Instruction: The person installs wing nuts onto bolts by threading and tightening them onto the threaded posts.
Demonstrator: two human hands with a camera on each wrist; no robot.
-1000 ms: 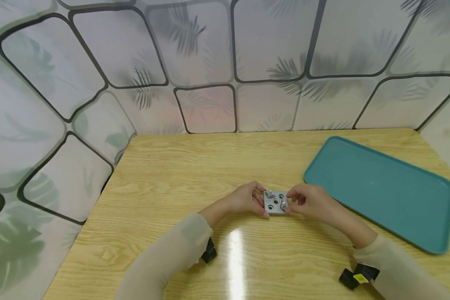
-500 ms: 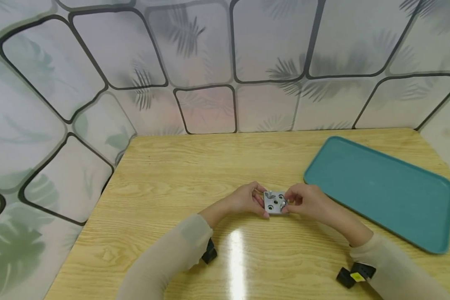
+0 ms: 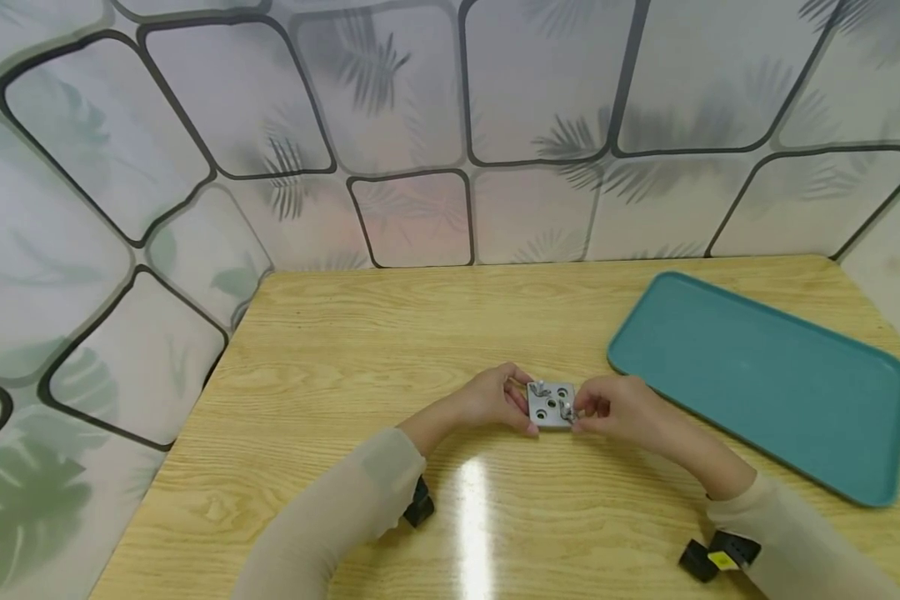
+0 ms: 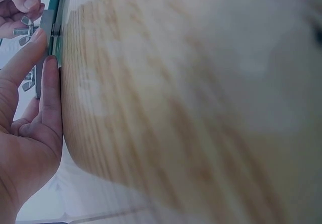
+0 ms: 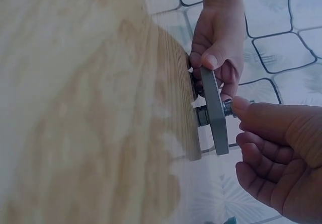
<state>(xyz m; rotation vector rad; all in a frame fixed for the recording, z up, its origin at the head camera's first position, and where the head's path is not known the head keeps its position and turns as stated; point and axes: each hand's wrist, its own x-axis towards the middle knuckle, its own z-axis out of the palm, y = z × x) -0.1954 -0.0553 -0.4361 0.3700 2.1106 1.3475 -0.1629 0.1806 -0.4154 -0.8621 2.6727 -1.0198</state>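
Note:
My left hand [image 3: 489, 398] holds a small square grey metal plate [image 3: 552, 421] by its left edge, thumb on one face and fingers on the other. Several round holes show in the plate. Two bolts pass through it, each carrying a wing nut; one wing nut [image 3: 540, 389] sits at the upper left, the other wing nut [image 3: 567, 411] at the lower right. My right hand [image 3: 621, 407], fingers curled, pinches at the lower right wing nut. In the right wrist view its thumb tip covers most of that nut, and a bolt head [image 5: 202, 116] sticks out on the table side.
A teal tray [image 3: 757, 392] lies at an angle on the right of the wooden table [image 3: 345, 333], its near corner close to my right hand. Behind the table rises a wall covering [image 3: 420, 100] with leaf and frame patterns. Black wrist cameras [image 3: 733, 548] sit under both sleeves.
My right hand moved left over the lower right wing nut, then drew slightly back to the right, showing more of the nut. The left hand and the plate have stayed put.

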